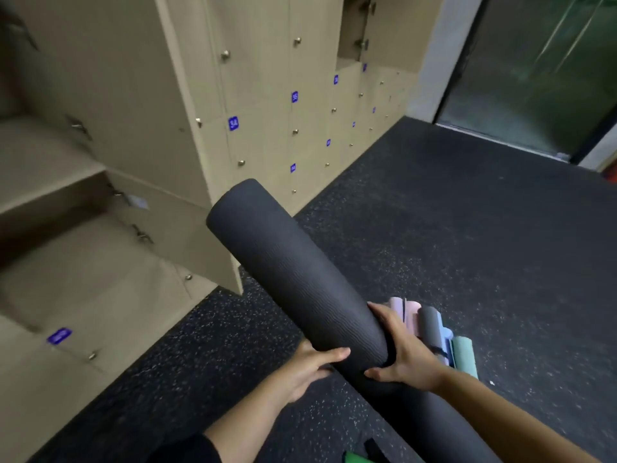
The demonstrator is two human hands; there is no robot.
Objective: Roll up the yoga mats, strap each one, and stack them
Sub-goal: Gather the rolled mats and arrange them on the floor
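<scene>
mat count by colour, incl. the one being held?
Black mat, held by left hand and right hand: 1
Pink mats, floor pile: 2
Grey mat: 1
Light blue mat: 1
Mint green mat: 1
Total: 6
Bright green item at bottom edge cut off, not counted.

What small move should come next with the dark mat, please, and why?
Probably lower the dark rolled mat to the floor for strapping: left hand and right hand both grip it aloft, and no strap shows on it.
</scene>
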